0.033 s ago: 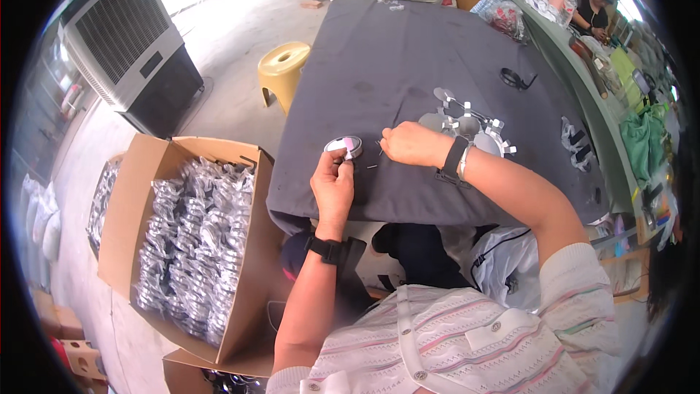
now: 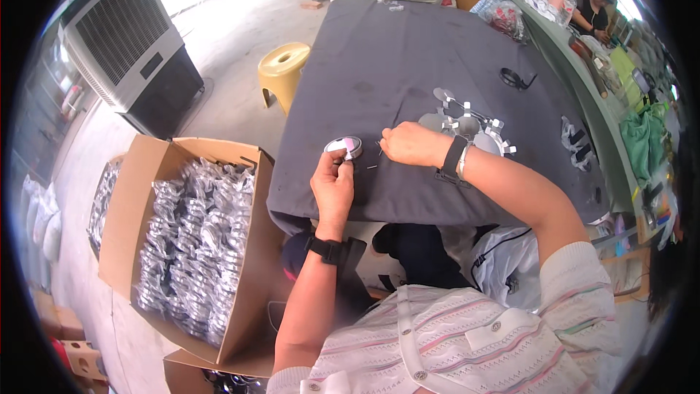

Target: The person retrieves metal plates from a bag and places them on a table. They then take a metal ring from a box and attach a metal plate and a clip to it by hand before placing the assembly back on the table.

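Note:
My left hand (image 2: 333, 188) is closed at the near left of the cloth-covered table, thumb and fingers gripping a round, silver-rimmed disc (image 2: 356, 147) with a shiny, mirror-like face. Just to its right, my right hand (image 2: 414, 144) is pinched around a thin, dark, pin-like piece (image 2: 380, 147), too small to make out fully. A short dark rod (image 2: 372, 167) lies on the cloth between the hands. Beyond my right wrist rest several flat grey discs (image 2: 467, 127) with white tabs. Partly hidden under that wrist is a black part (image 2: 453, 178).
A carton (image 2: 240, 255) of plastic-wrapped shiny parts stands left of the table (image 2: 379, 66). Behind it are a yellow stool (image 2: 284, 62) and an air cooler (image 2: 127, 36). A black ring (image 2: 512, 79) lies at the far right. Another person (image 2: 592, 11) sits beyond a cluttered bench.

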Demonstrator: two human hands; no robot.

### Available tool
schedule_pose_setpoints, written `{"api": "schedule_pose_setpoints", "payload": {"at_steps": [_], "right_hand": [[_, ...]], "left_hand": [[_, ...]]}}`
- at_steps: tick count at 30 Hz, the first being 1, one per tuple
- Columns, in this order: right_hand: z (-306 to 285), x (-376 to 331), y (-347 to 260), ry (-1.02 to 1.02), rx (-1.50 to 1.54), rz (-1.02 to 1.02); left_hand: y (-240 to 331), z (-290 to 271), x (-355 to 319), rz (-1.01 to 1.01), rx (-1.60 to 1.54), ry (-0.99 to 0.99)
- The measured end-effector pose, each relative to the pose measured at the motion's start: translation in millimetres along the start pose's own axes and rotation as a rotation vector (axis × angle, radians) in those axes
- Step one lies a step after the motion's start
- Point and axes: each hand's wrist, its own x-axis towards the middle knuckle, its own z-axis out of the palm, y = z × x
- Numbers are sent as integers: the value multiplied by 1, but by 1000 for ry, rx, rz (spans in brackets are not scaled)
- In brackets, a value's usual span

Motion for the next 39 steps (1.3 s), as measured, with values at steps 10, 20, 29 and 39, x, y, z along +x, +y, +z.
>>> {"api": "schedule_pose_setpoints", "payload": {"at_steps": [10,20,29,39], "right_hand": [[6,-7,-1,121,515,355],[-19,7,-42,201,1130,534],[7,25,-53,410,1244,471],[-3,31,-50,421,1530,550]], "left_hand": [[1,0,0,-8,-15,2],[1,-3,0,-23,-66,-33],[-1,-2,1,-10,-8,-16],[3,-5,0,-19,-35,-19]]}}
